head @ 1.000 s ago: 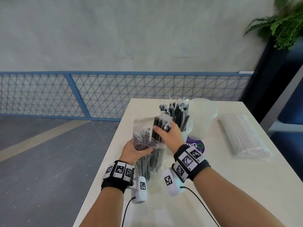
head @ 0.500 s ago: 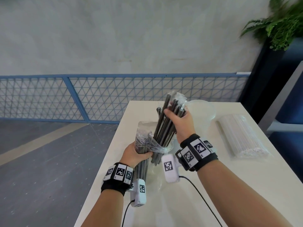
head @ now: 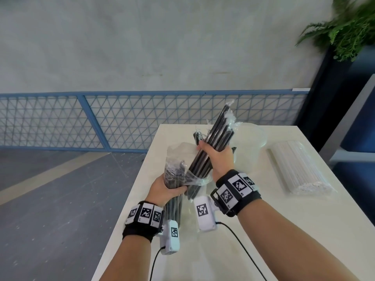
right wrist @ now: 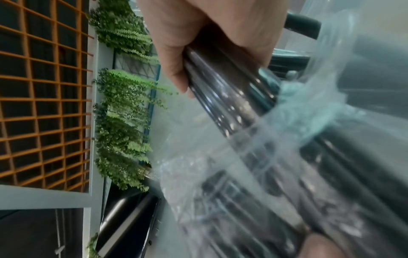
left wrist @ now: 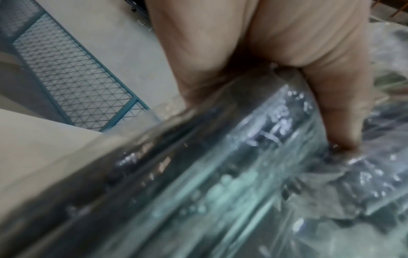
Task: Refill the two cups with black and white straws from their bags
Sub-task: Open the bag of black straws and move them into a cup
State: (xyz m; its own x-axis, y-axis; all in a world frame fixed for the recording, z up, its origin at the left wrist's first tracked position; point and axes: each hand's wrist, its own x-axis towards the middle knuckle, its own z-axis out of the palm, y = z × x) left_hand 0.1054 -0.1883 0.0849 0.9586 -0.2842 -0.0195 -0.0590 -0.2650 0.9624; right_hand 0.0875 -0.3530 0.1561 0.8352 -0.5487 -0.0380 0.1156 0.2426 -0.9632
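Observation:
My left hand [head: 165, 189] grips a clear plastic bag of black straws [head: 174, 179] upright above the white table [head: 263, 230]; in the left wrist view the fingers [left wrist: 331, 104] wrap the crinkled bag [left wrist: 243, 174]. My right hand [head: 217, 157] holds a bundle of black straws [head: 217, 142], tilted up to the right and mostly out of the bag's mouth. The right wrist view shows the fingers [right wrist: 176, 75] curled round those straws [right wrist: 225, 97]. Behind the right hand stand a cup holding black straws [head: 196, 135], mostly hidden, and an empty clear cup [head: 249, 145]. A bag of white straws [head: 298, 169] lies at the right.
The table's left edge [head: 129, 199] drops to a grey floor. A blue mesh railing [head: 121, 118] runs behind the table. A dark planter with a fern [head: 349, 27] stands at the back right. Cables from the wrist cameras trail over the table's front.
My right hand has drawn a bundle of black straws up and to the right out of the bag. My left hand keeps its grip on the bag, which sits a little lower.

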